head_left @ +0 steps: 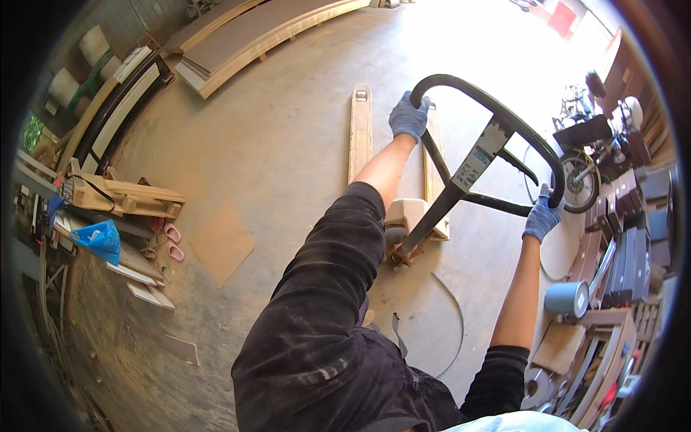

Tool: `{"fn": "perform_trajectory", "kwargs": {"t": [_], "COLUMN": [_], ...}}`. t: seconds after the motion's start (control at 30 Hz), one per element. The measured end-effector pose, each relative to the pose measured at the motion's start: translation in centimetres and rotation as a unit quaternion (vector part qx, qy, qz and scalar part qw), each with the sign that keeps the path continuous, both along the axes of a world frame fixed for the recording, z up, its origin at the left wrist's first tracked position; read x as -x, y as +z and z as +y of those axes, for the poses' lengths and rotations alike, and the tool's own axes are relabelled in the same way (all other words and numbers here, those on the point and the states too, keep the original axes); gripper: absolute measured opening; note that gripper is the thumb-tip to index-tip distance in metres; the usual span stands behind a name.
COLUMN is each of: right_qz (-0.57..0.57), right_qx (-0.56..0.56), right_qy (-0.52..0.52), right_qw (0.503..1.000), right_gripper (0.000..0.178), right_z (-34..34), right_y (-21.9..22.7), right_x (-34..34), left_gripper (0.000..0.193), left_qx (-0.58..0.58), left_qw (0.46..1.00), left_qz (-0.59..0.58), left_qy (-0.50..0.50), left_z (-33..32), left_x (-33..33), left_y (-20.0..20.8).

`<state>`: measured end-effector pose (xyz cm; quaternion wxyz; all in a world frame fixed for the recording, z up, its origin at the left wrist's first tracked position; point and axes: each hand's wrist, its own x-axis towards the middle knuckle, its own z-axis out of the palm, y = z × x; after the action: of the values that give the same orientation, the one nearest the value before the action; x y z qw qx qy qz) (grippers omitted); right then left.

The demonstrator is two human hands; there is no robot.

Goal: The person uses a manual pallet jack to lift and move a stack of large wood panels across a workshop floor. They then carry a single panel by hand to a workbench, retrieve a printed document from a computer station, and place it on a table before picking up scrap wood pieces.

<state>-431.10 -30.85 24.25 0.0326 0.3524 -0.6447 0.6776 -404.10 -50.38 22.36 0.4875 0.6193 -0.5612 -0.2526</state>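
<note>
Both my hands wear blue work gloves and grip the black loop handle (476, 90) of a pallet jack. My left hand (409, 117) is closed round the loop's left side, and my right hand (543, 214) round its lower right corner. A worn label plate and a black lever (520, 167) sit inside the loop. The shaft slants down to the jack's dusty body (407, 214). Two long forks (360, 129) reach away from me over the floor; the handle and my left arm partly cover them, and nothing lies on the visible fork.
Stacked long boards (252, 36) lie at the far left. A wooden piece (126, 196), a blue plastic bag (98, 240) and pink clogs (174, 243) are on the left. To the right stand a motorcycle (579, 176), a blue-grey bucket (566, 299) and stacked boxes. A thin hose (458, 309) curls near me.
</note>
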Motion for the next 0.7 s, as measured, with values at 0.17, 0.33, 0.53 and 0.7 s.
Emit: {"fn": "perform_trajectory", "kwargs": {"t": [0.17,0.33,0.53,0.7], "right_qz": [0.006,0.04,0.028,0.022], "right_qx": [-0.016,0.009,0.01,-0.001], "right_qy": [0.031,0.025,0.004,0.024], "right_qw": [0.999,0.999,1.0,0.999], "right_gripper": [0.023,0.028,0.029,0.03], "right_z": [-10.5,-18.9,-27.7,-36.3], "right_y": [-1.0,-1.3,-2.4,-2.7], "right_x": [10.0,14.8,22.3,33.1], "left_gripper": [0.033,0.035,0.037,0.037], "left_qx": [0.011,0.0,-0.017,0.011], "left_qw": [1.0,0.999,1.0,1.0], "left_qz": [0.005,-0.027,-0.026,-0.019], "left_qy": [0.015,0.025,0.006,0.012], "left_z": [-9.2,-19.5,-30.4,-38.0], "left_x": [7.8,14.5,24.0,33.3], "left_y": [-0.7,-1.3,-2.3,-3.2]}}
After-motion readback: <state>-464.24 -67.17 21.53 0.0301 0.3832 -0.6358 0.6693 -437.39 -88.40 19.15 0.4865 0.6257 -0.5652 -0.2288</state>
